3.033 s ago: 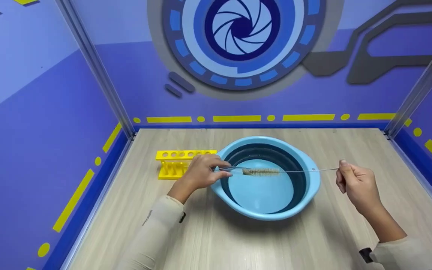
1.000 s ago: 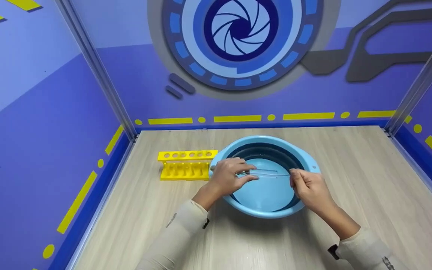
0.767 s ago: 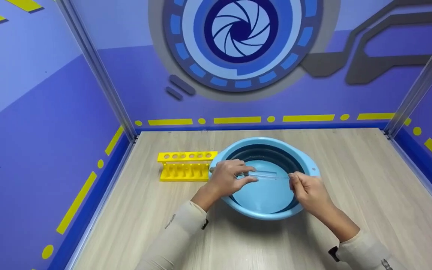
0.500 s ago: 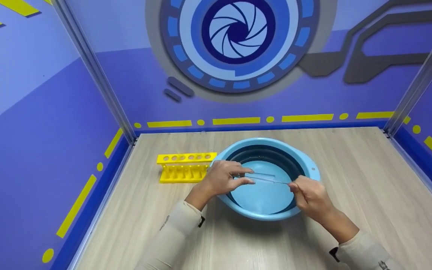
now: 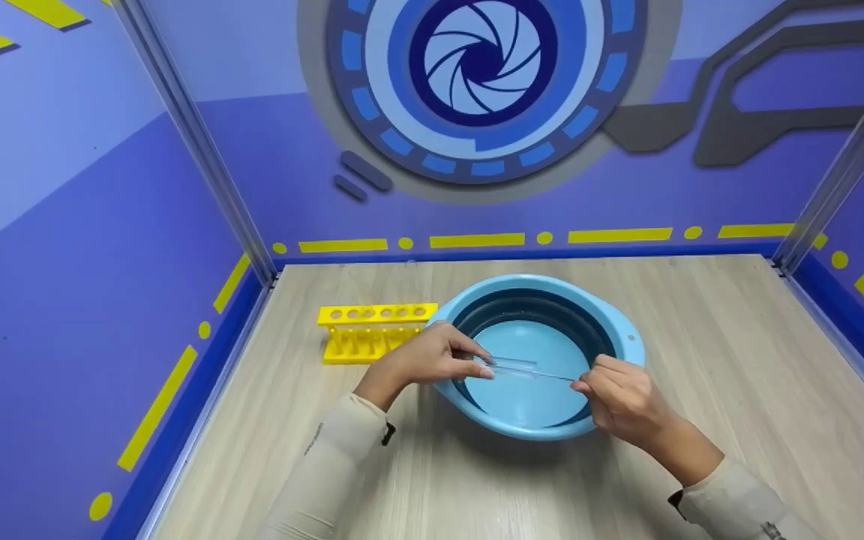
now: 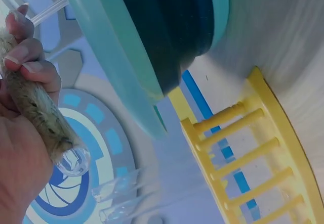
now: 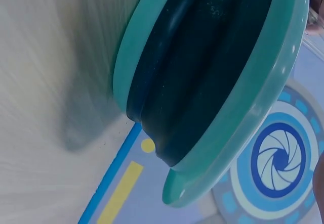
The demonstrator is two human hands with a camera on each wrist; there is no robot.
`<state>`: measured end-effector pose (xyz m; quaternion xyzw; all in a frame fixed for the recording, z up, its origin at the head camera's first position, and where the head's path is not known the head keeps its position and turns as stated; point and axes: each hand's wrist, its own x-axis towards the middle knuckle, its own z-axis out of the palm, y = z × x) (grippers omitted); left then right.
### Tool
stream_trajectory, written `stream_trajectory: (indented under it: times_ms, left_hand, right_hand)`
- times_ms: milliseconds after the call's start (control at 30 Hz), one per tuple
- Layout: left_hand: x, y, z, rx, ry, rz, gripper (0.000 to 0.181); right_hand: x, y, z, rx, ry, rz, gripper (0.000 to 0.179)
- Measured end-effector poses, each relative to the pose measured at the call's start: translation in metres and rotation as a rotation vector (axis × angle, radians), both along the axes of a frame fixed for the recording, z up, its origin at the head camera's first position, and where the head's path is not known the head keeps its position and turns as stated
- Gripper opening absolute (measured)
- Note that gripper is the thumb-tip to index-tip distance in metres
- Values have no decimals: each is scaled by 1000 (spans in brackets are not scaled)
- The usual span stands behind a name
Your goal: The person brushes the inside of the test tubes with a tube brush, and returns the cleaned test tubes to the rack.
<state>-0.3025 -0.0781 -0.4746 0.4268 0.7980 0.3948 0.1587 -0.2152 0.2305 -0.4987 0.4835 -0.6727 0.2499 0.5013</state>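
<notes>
My left hand [image 5: 432, 356] grips a clear test tube [image 5: 518, 367] lying nearly level over the blue basin [image 5: 528, 433], its mouth toward the right. In the left wrist view, the fingers wrap round the tube and the tan bristles of a test tube brush [image 6: 38, 105] fill it close to the rounded closed end. On the right, my right hand [image 5: 623, 397] pinches the brush's thin wire handle [image 5: 558, 377], which runs into the tube's mouth. Only a bit of a hand shows at the right edge of the right wrist view.
A yellow test tube rack [image 5: 376, 315] stands on the wooden table [image 5: 477, 495] just left of the basin. Clear tubes [image 6: 119, 211] rise above the rack in the left wrist view. Blue printed walls [image 5: 477, 214] enclose the table at the back and sides.
Three seconds ago the bristles showed outside the tube. The right hand has moved left and the brush is now inside the tube. Lately the left hand has shifted slightly left and down.
</notes>
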Motion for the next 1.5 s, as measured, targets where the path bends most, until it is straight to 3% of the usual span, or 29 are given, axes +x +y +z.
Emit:
stream_trajectory:
  times_ms: [67, 133, 400, 533, 767, 1133, 1500]
  left_hand:
    - [-1, -2, -1, 9, 9, 12, 33]
    - [-1, -4, -2, 20, 61, 31, 31]
    - [0, -11, -8, 70, 477, 145, 34]
    - [-1, -18, -13, 83, 581, 235, 31]
    - [-4, -27, -22, 49, 593, 291, 30]
    - [-3, -48, -36, 51, 522, 358, 29]
    - [0, -73, -44, 34, 537, 439, 31]
  right_hand:
    - [1, 0, -2, -4, -25, -9, 47]
    - [1, -1, -4, -18, -59, -22, 47]
    - [2, 1, -15, -160, -202, -30, 49]
    - [6, 14, -19, -217, -325, -91, 40]
    - [14, 30, -26, -247, -524, -171, 43]
    - [25, 44, -26, -331, -696, -217, 44]
    - [27, 72, -29, -349, -866, -241, 49]
